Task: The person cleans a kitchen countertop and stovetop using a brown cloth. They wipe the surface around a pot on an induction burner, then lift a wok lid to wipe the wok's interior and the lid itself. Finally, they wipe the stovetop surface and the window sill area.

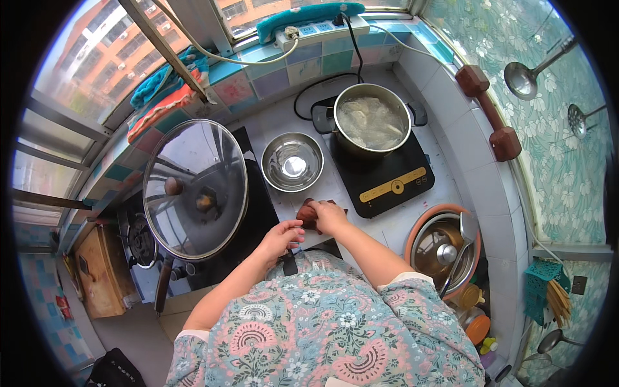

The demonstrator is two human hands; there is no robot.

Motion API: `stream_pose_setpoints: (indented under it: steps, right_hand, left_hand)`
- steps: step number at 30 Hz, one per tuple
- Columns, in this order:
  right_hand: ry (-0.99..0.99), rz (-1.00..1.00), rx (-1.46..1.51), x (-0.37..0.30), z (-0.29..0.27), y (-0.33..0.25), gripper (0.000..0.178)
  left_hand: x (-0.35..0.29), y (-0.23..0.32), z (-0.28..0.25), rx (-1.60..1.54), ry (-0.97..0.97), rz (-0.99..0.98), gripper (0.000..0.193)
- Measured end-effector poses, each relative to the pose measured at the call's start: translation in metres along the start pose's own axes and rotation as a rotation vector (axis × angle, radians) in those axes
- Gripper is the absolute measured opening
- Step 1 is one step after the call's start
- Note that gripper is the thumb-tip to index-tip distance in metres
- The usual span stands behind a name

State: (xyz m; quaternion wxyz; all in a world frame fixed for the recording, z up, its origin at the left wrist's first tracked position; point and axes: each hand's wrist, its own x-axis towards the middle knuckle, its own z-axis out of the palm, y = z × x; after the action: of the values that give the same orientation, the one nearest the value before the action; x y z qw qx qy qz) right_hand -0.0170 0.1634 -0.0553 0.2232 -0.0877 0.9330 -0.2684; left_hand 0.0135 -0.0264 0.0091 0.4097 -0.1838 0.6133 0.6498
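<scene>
My right hand [329, 217] is closed on a small reddish-brown thing [307, 218] at the front edge of the white counter. Part of it is hidden under the fingers, and its kind cannot be made out. My left hand [281, 238] is beside it on the left, fingers bent a little and apart, the fingertips close to it. Just beyond both hands stands a bare steel bowl [292, 161]. Farther back at the right, a steel pot [372, 151] of cloudy liquid with pale chunks is on a black induction cooker [382, 200].
A lidded wok [219, 232] covers the black stove at the left, its handle [164, 285] pointing toward me. At the right, an orange-rimmed basin [411, 245] holds a steel lid and a spatula [459, 255]. A power strip [322, 31] with cords lies by the window.
</scene>
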Motion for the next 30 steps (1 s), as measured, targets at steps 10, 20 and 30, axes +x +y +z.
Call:
stream_pose_setpoints:
  steps: [10, 20, 30]
  right_hand:
    - [0.022, 0.033, 0.896, -0.077, -0.019, 0.009, 0.055]
    - [0.149, 0.099, 1.002, -0.119, -0.068, 0.075, 0.043]
    - [0.379, 0.65, -0.551, -0.088, -0.123, 0.228, 0.05]
  left_hand:
    - [0.033, -0.009, 0.024, 0.51, -0.214, 0.484, 0.079]
    - [0.034, 0.005, 0.051, 0.477, -0.217, 0.401, 0.039]
    - [0.04, -0.001, 0.039, 0.508, -0.032, 0.346, 0.039]
